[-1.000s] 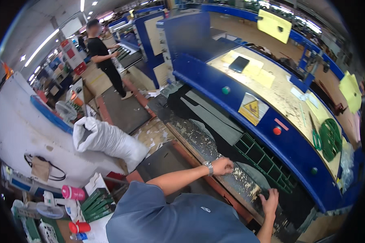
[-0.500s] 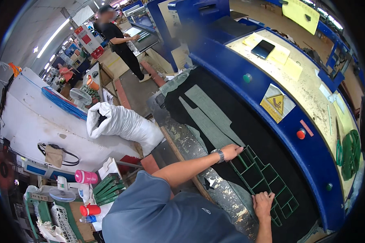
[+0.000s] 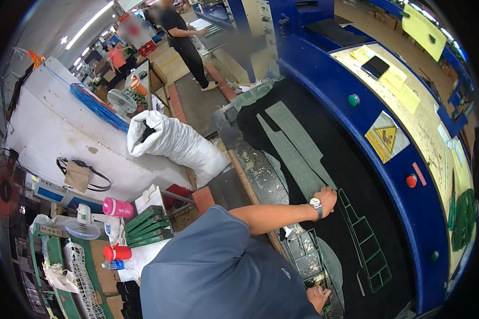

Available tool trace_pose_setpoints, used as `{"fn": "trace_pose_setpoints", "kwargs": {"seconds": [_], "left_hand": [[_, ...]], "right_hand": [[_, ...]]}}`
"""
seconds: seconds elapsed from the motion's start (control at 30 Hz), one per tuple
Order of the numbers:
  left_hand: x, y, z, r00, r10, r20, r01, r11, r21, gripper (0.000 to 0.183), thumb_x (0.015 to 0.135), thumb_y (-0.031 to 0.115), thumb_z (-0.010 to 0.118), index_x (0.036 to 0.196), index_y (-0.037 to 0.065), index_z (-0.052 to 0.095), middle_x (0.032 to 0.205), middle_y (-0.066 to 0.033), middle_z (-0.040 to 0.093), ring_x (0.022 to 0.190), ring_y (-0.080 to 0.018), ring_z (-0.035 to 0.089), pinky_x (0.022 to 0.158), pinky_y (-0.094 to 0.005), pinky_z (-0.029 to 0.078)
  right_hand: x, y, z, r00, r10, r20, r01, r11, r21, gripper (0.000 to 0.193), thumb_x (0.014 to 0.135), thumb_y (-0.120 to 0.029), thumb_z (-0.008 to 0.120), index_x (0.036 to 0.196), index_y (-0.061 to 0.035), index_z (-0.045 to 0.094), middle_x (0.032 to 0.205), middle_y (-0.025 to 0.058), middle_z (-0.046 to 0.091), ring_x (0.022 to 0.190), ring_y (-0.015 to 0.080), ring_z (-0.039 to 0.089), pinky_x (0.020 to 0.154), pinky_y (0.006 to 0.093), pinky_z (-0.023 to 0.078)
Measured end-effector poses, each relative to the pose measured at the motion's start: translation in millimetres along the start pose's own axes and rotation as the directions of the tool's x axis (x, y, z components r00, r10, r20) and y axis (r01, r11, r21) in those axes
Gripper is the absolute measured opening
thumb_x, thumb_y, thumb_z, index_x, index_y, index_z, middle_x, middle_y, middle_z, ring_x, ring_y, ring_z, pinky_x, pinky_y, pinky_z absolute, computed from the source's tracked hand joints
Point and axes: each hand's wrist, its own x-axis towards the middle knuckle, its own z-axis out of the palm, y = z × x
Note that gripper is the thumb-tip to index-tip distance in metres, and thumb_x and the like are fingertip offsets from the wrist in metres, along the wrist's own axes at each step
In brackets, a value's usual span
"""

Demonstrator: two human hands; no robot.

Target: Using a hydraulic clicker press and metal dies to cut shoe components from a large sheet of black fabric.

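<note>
A green-edged cutting die (image 3: 368, 242), a metal frame split into cells, lies on the black sheet. My left hand (image 3: 327, 200), with a watch on the wrist, is closed at its far end, beside grey fabric pieces (image 3: 287, 139). What its fingers hold is hidden. Close to my body, a second framed die (image 3: 306, 252) lies over the worn table edge. My right hand (image 3: 318, 297) grips the near end of that die, partly hidden by my sleeve. A narrow grey strip (image 3: 361, 283) shows beside the first die.
Along the right runs a blue machine beam (image 3: 351, 125) with a red button (image 3: 411, 181) and green buttons. A phone (image 3: 375, 66) rests on top. A white sack (image 3: 178, 146) stands left of the table; stacked green dies (image 3: 146, 226) sit behind. Another person (image 3: 183, 42) stands farther off.
My right hand has moved left toward my body with one framed die, away from the other die on the black sheet. My left hand stays near the far end. The view has shifted.
</note>
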Motion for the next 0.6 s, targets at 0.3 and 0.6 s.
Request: {"fn": "trace_pose_setpoints", "kwargs": {"seconds": [0.3, 0.6], "left_hand": [[-9.5, -0.6, -18.9, 0.977, -0.127, 0.169, 0.137, 0.989, -0.05, 0.037, 0.082, 0.029, 0.089, 0.094, -0.002, 0.072, 0.096, -0.0272, 0.075, 0.1, -0.0455, 0.073, 0.086, -0.0532, 0.059], [-36.0, 55.1, -119.9, 0.829, 0.428, 0.36, -0.099, 0.746, -0.659, 0.029, 0.087, 0.009, 0.081, 0.107, 0.003, 0.061, 0.079, -0.0047, 0.065, 0.072, -0.014, 0.061, 0.069, -0.0332, 0.053]], "right_hand": [[47.2, -18.2, -63.8, 0.997, 0.055, 0.063, -0.07, 0.962, 0.265, 0.023, 0.083, -0.023, 0.08, 0.082, -0.0045, 0.066, 0.078, 0.0129, 0.06, 0.085, 0.035, 0.061, 0.081, 0.0495, 0.043], [166.1, 14.2, -137.3, 0.935, 0.219, -0.28, -0.06, 0.873, 0.483, 0.086, 0.07, -0.016, 0.095, 0.145, -0.0002, 0.056, 0.135, 0.0226, 0.067, 0.122, 0.0392, 0.065, 0.106, 0.045, 0.052]]}}
